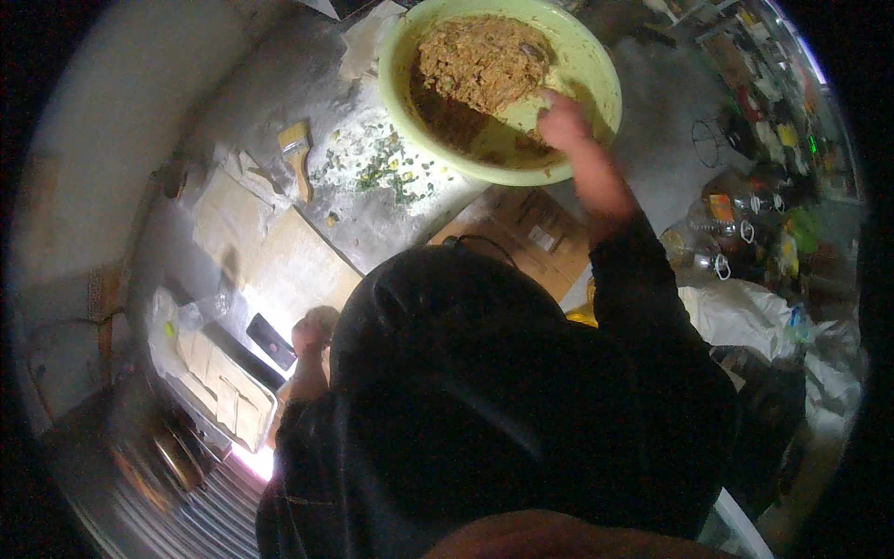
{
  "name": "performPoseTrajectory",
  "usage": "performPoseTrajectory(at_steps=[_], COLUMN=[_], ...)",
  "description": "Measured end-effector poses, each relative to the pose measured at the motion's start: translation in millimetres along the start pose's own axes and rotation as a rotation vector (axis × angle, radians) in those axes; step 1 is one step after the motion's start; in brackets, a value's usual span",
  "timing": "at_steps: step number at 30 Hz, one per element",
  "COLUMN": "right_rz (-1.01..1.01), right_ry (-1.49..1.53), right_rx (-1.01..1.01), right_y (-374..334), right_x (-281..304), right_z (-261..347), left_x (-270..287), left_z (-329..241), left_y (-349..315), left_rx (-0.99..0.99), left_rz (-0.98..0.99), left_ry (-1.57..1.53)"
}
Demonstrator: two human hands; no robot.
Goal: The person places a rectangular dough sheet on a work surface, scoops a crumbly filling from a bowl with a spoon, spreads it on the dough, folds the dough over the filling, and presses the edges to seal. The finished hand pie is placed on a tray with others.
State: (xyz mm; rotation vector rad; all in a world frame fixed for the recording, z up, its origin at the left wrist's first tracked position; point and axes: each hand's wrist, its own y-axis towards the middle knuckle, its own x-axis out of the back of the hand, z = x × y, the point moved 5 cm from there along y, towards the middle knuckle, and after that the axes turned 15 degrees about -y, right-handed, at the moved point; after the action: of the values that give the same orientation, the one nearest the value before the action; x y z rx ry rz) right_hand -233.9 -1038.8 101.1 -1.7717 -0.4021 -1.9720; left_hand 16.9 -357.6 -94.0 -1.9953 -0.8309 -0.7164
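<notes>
Right hand reaches past the green bowl rim into open space, left hand outside, grips unclear.

A flat brush with a wooden handle is lying on the pale grey counter. Just to its right, chopped green bits are spreading over white powder. A brown cardboard piece bearing a pale label is showing farther right and lower down. At the left, a dark, flat, rectangular object is resting at a slant. Along the right side, clear plastic bottles with white loop handles are clustering together, and a crumpled white bag is lying just below them in view. A ridged metal surface is filling the lower left, while a plain wall is rising above it.
</notes>
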Motion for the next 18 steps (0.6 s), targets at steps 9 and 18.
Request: performPoseTrajectory(at_steps=[9, 18], right_rz=[0.23, 0.34], right_ry=[-0.13, -0.138], right_rx=[0.267, 0.333], right_y=[-20, -21], right_x=[-12, -30], right_z=[23, 9], left_x=[-6, 6], left_z=[11, -12], left_y=[-3, -7], left_rx=[0.159, 0.092], left_rz=[-0.077, -0.02], left_ry=[-0.472, -0.458])
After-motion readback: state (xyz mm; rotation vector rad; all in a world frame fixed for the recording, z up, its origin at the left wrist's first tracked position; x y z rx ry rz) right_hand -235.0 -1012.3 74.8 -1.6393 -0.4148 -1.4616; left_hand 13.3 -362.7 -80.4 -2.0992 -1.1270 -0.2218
